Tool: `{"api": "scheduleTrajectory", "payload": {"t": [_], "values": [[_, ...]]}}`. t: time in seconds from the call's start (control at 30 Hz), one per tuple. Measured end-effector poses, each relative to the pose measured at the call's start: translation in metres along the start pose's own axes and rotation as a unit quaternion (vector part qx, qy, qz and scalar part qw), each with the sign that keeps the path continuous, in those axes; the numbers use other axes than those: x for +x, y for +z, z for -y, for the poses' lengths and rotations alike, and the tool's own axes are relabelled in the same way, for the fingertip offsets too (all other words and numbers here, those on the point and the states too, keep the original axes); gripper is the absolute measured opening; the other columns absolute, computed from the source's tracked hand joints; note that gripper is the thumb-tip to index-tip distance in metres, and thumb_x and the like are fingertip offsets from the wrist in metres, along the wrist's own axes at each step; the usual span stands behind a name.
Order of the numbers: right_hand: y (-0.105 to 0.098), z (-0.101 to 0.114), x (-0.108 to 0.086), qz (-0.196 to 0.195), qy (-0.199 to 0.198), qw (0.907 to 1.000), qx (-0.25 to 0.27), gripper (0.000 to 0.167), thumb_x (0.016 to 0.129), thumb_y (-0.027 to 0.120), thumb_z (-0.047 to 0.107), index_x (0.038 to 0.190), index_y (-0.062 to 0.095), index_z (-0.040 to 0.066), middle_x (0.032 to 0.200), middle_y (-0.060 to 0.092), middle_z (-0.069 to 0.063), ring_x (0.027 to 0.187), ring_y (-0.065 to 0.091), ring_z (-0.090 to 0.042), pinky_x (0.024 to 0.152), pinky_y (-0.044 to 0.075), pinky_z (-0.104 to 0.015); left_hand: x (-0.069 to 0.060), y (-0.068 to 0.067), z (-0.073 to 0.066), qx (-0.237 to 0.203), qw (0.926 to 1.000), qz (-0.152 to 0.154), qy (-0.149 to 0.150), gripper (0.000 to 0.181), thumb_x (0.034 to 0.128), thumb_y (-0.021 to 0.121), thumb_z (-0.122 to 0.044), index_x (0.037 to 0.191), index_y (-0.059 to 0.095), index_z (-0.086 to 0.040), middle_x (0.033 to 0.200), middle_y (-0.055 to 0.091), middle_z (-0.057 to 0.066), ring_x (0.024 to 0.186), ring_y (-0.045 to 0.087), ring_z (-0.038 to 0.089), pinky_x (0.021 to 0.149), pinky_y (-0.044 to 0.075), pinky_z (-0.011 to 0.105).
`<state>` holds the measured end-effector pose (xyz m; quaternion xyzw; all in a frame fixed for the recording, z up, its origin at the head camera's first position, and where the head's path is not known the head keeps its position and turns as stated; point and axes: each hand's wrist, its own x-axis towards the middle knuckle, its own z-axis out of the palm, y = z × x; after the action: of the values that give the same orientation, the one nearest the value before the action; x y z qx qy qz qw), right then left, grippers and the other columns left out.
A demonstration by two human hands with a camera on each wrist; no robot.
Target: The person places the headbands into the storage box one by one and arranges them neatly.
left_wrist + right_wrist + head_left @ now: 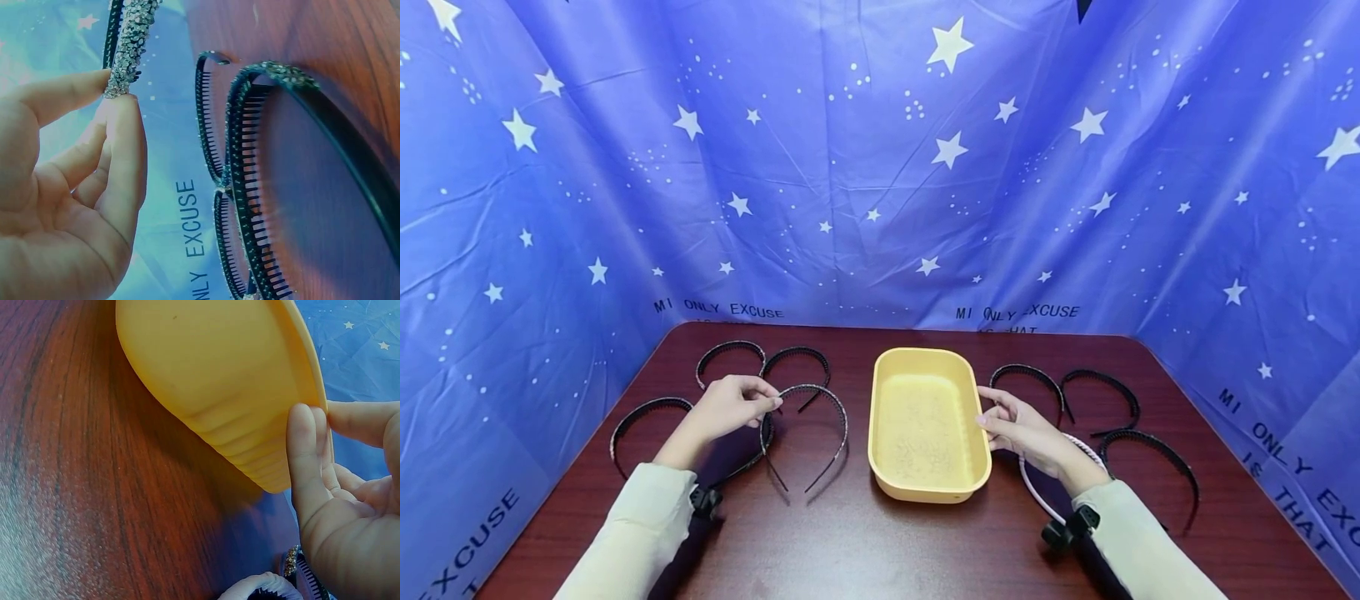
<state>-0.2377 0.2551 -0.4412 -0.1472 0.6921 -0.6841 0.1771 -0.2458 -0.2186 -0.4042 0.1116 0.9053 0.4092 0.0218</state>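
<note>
My left hand [728, 410] pinches one end of the arc of a glittery black headband [845, 425] between thumb and forefinger, holding it up above the table with its two tips pointing down. In the left wrist view its stone-covered band [132, 39] rises from the fingertips. On the right, my right hand [1028, 431] grips the side rim of a yellow plastic basin [925, 493], thumb and fingers on either side of the edge. No object shows inside the basin. The right wrist view shows the basin's outer wall [212, 356] close up, beside the fingers [302, 447].
Several black toothed headbands lie around the left hand, among them a far-left headband [651, 406] and a back headband [730, 345]. More black headbands [1150, 440] lie at the right, with a pale twisted headband [1033, 493] under the right wrist. A starry blue curtain [880, 167] surrounds the table.
</note>
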Motion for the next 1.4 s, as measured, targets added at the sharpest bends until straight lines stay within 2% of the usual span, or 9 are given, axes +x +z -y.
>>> {"api": "scheduleTrajectory", "payload": {"t": [0.3,0.5,0.67,0.93,1.1,1.4], "values": [[0.001,0.0,-0.001,0.0,0.002,1.0,0.008,0.071,0.1,0.056,0.005,0.154,0.011,-0.009,0.098,0.062,-0.01,0.08,0.065,-0.016,0.073,0.057,-0.03,0.0,-0.002,-0.006,-0.094,0.9955,0.007,0.006,0.02,0.095,0.069,-0.018,0.105,0.069,0.0,0.09,0.069,0.016,0.074,0.065,0.019,0.068,0.06,0.033],[0.001,0.0,-0.001,-0.003,0.003,0.9999,0.011,0.07,0.1,0.056,0.004,0.154,0.012,-0.008,0.096,0.061,-0.009,0.079,0.064,-0.015,0.073,0.056,-0.03,0.004,-0.001,-0.01,-0.133,0.991,0.013,-0.001,0.026,0.0946,0.07,-0.021,0.108,0.068,0.0,0.094,0.068,0.018,0.084,0.068,0.031,0.07,0.06,0.035],[0.001,-0.001,-0.001,-0.003,0.004,0.9998,0.017,0.07,0.1,0.055,0.004,0.154,0.012,-0.007,0.096,0.062,-0.008,0.079,0.064,-0.015,0.073,0.056,-0.03,0.008,0.001,-0.013,-0.157,0.9875,0.017,0.0,0.028,0.0943,0.07,-0.02,0.111,0.066,0.002,0.093,0.066,0.018,0.081,0.068,0.028,0.073,0.06,0.037],[0.0,-0.003,-0.001,0.0,0.005,0.9997,0.025,0.071,0.1,0.055,0.004,0.154,0.011,-0.007,0.097,0.063,-0.007,0.08,0.064,-0.015,0.074,0.057,-0.03,0.012,0.007,-0.028,-0.153,0.9879,0.022,0.015,0.029,0.0954,0.07,-0.021,0.114,0.066,0.002,0.095,0.068,0.016,0.086,0.07,0.034,0.077,0.06,0.041],[-0.001,-0.003,-0.001,-0.002,0.007,0.9997,0.024,0.071,0.1,0.055,0.004,0.154,0.011,-0.007,0.097,0.063,-0.008,0.08,0.064,-0.015,0.074,0.056,-0.03,0.02,0.015,-0.034,-0.145,0.9888,0.029,0.02,0.027,0.0948,0.07,-0.022,0.111,0.068,0.001,0.094,0.069,0.017,0.087,0.071,0.037,0.079,0.059,0.045],[0.0,-0.003,-0.001,-0.003,0.009,0.9996,0.025,0.071,0.1,0.056,0.005,0.154,0.011,-0.006,0.097,0.063,-0.008,0.08,0.064,-0.015,0.074,0.056,-0.031,0.031,0.028,-0.048,-0.145,0.9883,0.035,0.032,0.022,0.0942,0.07,-0.018,0.107,0.069,0.0,0.093,0.069,0.015,0.084,0.071,0.037,0.073,0.06,0.039]]}}
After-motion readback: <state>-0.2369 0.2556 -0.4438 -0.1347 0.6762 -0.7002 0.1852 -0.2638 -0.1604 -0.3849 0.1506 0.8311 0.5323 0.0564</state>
